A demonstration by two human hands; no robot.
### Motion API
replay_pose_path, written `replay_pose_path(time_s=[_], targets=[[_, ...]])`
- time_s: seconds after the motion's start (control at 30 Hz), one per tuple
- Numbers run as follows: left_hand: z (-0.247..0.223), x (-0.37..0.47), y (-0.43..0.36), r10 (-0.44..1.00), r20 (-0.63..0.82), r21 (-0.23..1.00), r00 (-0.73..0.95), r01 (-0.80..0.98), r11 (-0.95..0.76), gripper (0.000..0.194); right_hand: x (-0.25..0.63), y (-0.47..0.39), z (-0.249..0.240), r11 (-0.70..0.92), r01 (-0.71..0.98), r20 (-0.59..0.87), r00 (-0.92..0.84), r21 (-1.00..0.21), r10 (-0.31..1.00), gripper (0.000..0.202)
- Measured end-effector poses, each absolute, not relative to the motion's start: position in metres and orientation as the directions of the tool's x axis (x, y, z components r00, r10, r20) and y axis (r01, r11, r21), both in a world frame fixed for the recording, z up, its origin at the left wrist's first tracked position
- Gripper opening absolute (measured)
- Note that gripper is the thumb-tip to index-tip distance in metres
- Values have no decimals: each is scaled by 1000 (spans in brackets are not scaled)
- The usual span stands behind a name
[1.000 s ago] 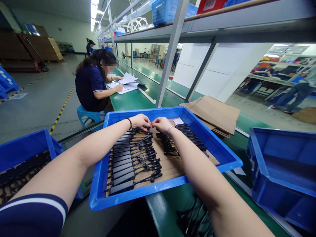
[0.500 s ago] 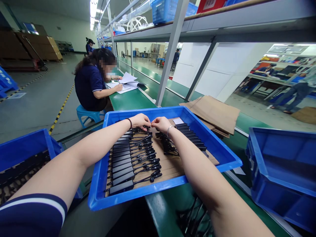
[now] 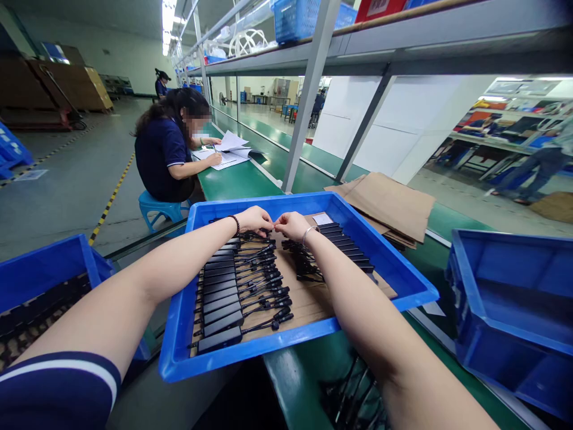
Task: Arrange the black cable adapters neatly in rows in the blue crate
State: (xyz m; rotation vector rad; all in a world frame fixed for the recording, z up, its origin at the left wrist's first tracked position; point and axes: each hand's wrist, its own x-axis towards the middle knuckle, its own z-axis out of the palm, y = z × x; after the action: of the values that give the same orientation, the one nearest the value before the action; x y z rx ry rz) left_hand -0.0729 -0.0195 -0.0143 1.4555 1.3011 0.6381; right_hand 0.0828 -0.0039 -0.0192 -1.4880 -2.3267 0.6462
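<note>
A blue plastic tray (image 3: pixel 286 341) lined with cardboard holds two rows of black boxy units with short cables. The left row of black units (image 3: pixel 220 304) lies with its cable ends toward the middle; the right row (image 3: pixel 351 248) lies partly behind my right forearm. At the tray's far side, my left hand (image 3: pixel 256 221) is closed above the cables of the left row. My right hand (image 3: pixel 290 224) meets it fingertip to fingertip in a pinch. Whatever sits between the fingers is too small to make out.
To the right stands a blue bin (image 3: pixel 514 298); another blue bin (image 3: pixel 54 269) with black units is at the left. Cardboard sheets (image 3: pixel 389 200) lie behind the tray. Black cables (image 3: pixel 353 397) rest on the green bench (image 3: pixel 295 382). A co-worker (image 3: pixel 165 149) writes on papers (image 3: pixel 228 152) farther along.
</note>
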Motion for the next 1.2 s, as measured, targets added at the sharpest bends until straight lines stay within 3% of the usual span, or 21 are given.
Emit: replay_pose_path(time_s=[0.2,0.33,0.47,0.6,0.67,1.2], targets=[[-19,-74,-16,893,-294,921,341,351,169,15,79,-9,-11,392,853,-32,-428,-345,903,15],[-23,-80,-11,855,-313,937,414,282,206,22,77,-10,-7,364,877,-72,-404,-313,912,18],[-23,-84,-9,833,-299,950,465,225,215,28,79,-10,-9,343,861,-87,-400,-375,912,19],[-20,-85,-11,836,-301,952,458,199,234,33,84,-5,-17,247,761,-117,-389,-600,914,18],[-18,-84,-12,838,-311,949,448,185,253,36,87,-1,-21,213,728,-118,-374,-652,920,15],[-26,-83,-12,862,-301,953,408,156,259,20,84,1,-24,283,730,-24,-380,-622,925,12]])
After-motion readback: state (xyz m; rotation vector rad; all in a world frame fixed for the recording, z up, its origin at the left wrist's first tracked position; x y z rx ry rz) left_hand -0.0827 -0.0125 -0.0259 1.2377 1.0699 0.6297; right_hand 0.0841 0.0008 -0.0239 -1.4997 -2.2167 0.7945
